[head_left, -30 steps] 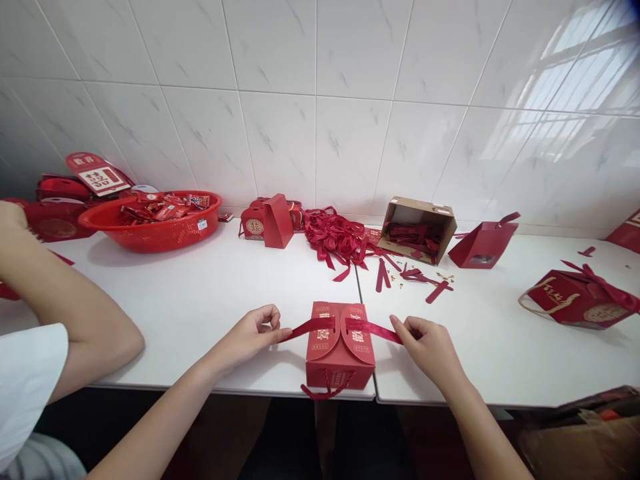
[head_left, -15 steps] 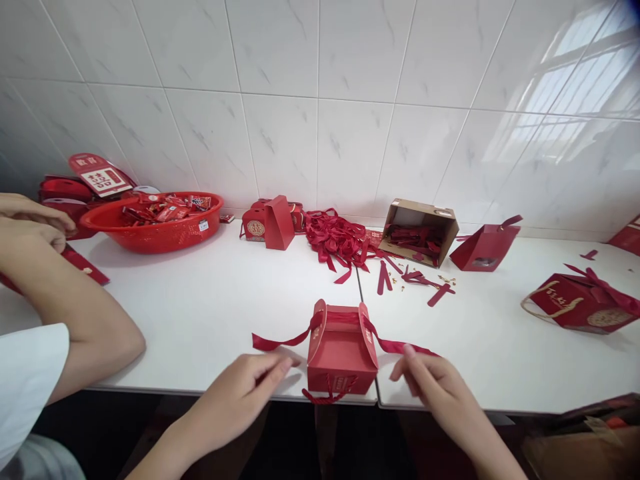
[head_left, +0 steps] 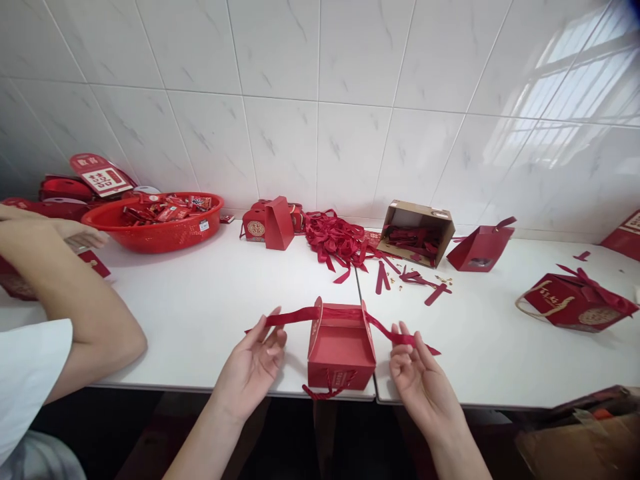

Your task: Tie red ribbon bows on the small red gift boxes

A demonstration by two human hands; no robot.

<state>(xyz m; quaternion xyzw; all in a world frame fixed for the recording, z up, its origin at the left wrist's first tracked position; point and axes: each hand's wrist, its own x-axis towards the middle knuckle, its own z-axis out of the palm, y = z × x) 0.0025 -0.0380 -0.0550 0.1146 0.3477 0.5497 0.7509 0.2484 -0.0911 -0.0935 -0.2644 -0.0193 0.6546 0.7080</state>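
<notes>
A small red gift box (head_left: 341, 353) stands at the table's front edge, its top open and a twisted red cord handle (head_left: 323, 393) hanging at the front. A dark red ribbon (head_left: 295, 316) passes through its two upright side flaps and sticks out on both sides. On the left, my left hand (head_left: 253, 370), palm up, has that ribbon end between its fingers and holds it raised. On the right, my right hand (head_left: 420, 377) is palm up too, the other ribbon end caught between its bent fingers.
A co-worker's arm (head_left: 95, 313) rests on the table at left, near a red basket (head_left: 155, 237) of wrapped sweets. Behind my box lie a ribbon pile (head_left: 333, 237), a cardboard box (head_left: 443, 233) and loose strips (head_left: 383, 277). Finished-looking red boxes (head_left: 575, 303) stand right.
Both my hands have turned palm up and taken hold of the ribbon ends. The left end is lifted and straighter. The co-worker's hand has shifted right, toward the basket.
</notes>
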